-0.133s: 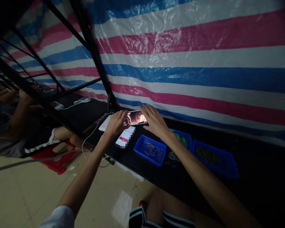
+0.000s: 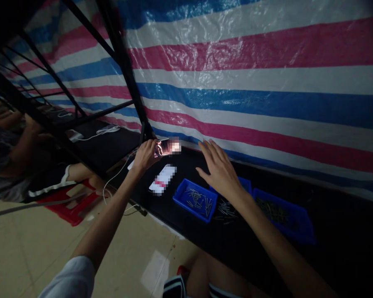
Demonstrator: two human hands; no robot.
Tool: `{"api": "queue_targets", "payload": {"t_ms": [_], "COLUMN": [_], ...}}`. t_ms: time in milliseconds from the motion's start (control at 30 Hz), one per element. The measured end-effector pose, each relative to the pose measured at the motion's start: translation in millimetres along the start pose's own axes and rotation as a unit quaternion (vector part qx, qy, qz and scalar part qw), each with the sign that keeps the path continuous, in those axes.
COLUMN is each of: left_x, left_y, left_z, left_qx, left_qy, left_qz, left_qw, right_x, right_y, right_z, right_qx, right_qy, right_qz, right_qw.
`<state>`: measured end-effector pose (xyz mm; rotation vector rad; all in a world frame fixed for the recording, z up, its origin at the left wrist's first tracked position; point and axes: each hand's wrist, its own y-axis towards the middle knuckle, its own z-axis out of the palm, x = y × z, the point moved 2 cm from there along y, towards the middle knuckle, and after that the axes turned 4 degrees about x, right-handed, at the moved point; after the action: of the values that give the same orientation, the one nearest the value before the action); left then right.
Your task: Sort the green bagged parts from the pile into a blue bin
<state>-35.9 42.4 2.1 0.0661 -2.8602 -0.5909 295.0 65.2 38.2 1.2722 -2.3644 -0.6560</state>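
Note:
A smartphone [image 2: 163, 148] with a lit screen is held sideways at the back of the black table. My left hand [image 2: 145, 155] grips its left end, the fingers over the top edge. My right hand [image 2: 219, 167] is off the phone, fingers spread with nothing in them, above the table behind the blue trays. A second phone-like white slab [image 2: 163, 177], partly blurred out, lies in front of the held phone. Beside it stands a blue tray [image 2: 180, 199] with several thin metal pins in it.
More metal pins [image 2: 226, 209] lie on the black table [image 2: 180, 225] beneath my right forearm. Another blue tray [image 2: 307, 231] of small dark parts stands to the right. A white cable [image 2: 107, 182] hangs at the left, near a black frame post [image 2: 129, 78]. A seated person [image 2: 6, 161] is further left.
My right hand has let go of the phone's right end and moved right. My left hand, still holding the phone, has shifted slightly left with it.

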Motion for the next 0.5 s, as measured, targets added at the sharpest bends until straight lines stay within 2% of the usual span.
{"api": "queue_targets", "payload": {"t_ms": [133,267,367,500], "left_x": [43.8,79.0,94.3,103.5], "left_y": [32.3,58.2,70.7,81.7], "left_z": [25.1,46.2,59.5,78.5], "left_qx": [0.025,0.052,0.062,0.076], "left_qy": [0.023,0.053,0.071,0.085], "left_qz": [-0.035,-0.055,-0.064,-0.059], "left_qw": [0.999,0.996,0.993,0.992], "right_x": [-12.6,-40.3,-63.1,-79.7], "right_y": [-63.2,-128.6,-164.4,-188.6], "right_z": [-23.7,-23.4,-17.2,-12.6], "right_qx": [-0.037,-0.077,-0.125,-0.158], "right_qy": [-0.009,-0.021,-0.041,-0.092], "right_qz": [0.026,0.072,0.120,0.184], "right_qw": [0.999,0.994,0.984,0.966]}}
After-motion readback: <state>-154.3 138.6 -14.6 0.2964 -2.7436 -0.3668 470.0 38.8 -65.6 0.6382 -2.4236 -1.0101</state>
